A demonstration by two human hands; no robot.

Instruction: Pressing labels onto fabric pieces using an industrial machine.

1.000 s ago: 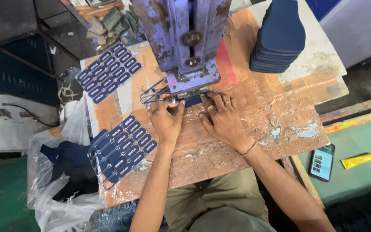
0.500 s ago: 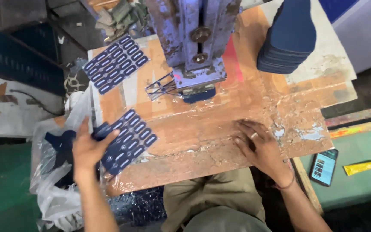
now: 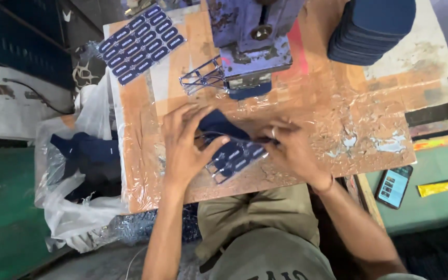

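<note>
From the head camera, looking straight down, the left hand (image 3: 185, 142) lies spread and open on a dark blue fabric piece (image 3: 219, 126) and on the near end of a sheet of dark blue labels (image 3: 234, 158), fingers fanned flat rather than curled. The right hand (image 3: 291, 153) meets the sheet's other end with thumb and fingertips drawn together; it seems to pinch the sheet's edge, though motion blur makes the grip hard to confirm. Both things lie on the near middle of the worktable (image 3: 338, 103), whose brown top is covered in wrinkled clear film. Just beyond the hands stands a blue-grey press machine (image 3: 252, 36), with a wire frame (image 3: 200, 79) touching its base on the left. A second label sheet (image 3: 141, 41) lies at the far left corner, well apart from the hands. A stack of dark blue pieces (image 3: 372, 28) sits at the far right. Left of the table hangs a clear plastic bag (image 3: 68, 171) holding dark fabric. To the right, on a green surface, lie a phone (image 3: 394, 185) and a yellow tube (image 3: 439, 187).
</note>
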